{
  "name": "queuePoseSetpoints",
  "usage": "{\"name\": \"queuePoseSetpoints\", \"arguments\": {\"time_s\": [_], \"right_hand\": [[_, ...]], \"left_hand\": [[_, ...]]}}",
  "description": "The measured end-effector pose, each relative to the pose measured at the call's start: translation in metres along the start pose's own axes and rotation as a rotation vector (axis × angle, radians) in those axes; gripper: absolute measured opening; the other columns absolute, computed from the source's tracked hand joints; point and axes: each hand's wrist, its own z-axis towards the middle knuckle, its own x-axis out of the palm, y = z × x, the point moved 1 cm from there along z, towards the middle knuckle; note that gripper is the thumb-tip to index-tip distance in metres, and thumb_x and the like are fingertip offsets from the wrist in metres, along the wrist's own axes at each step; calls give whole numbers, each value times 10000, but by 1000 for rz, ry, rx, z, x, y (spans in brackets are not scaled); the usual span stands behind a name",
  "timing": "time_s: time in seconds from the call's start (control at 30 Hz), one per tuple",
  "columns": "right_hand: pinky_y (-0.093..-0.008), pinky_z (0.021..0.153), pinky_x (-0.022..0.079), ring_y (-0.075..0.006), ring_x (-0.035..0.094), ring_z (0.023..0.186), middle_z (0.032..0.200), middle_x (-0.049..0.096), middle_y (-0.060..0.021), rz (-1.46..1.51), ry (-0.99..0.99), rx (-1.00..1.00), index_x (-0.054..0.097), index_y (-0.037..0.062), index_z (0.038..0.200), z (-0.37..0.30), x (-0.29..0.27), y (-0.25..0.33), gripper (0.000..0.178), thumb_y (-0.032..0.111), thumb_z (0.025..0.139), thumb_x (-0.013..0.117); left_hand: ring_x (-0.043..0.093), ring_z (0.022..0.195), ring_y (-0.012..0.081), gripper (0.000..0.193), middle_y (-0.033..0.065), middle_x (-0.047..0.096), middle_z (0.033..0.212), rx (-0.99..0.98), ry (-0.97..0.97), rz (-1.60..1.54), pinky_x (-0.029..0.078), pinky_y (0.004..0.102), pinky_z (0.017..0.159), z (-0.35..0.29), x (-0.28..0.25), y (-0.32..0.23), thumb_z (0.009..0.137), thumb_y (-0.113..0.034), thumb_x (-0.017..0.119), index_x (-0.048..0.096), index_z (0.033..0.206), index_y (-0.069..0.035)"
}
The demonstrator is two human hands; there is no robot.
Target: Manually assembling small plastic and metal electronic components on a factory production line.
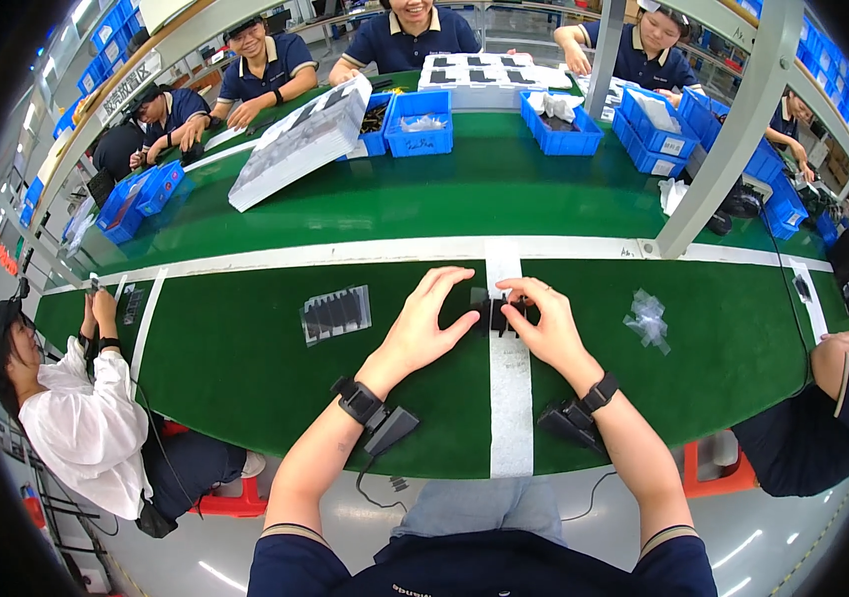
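Small black pieces [500,319] lie in a group on the white strip [511,418] that runs down the middle of the green table. My left hand [423,323] is just left of them, its fingers stretched out and the thumb apart. On the other side, my right hand [550,328] curves over the group, its thumb and forefinger apart with the tips at the pieces. Whether those tips touch them cannot be made out. A clear sheet with a row of black pieces [336,315] lies to the left. Crumpled clear film pieces [648,321] lie to the right.
A white rail [345,253] crosses the table beyond my hands, and a grey post [733,139] rises from it at right. Past it stand blue bins [420,124] and a tilted stack of white trays [300,144]. Co-workers sit at the far side and both ends.
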Motion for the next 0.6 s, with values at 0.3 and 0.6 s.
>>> {"name": "queuePoseSetpoints", "arguments": {"time_s": [0.3,0.6], "right_hand": [[-338,767,459,-250,569,811,879,609,-100,1,47,-71,599,52,1045,2,-3,14,314,61,738,665],[-344,806,463,-267,586,885,926,617,-113,18,85,-21,604,28,1028,4,-3,9,329,115,726,702]], "left_hand": [[592,779,78,282,50,611,876,-237,54,-443,490,217,736,1,5,0,795,14,622,547,1067,10],[598,815,98,260,49,620,897,-240,52,-445,481,233,758,6,3,-7,802,3,621,558,1054,2]]}}
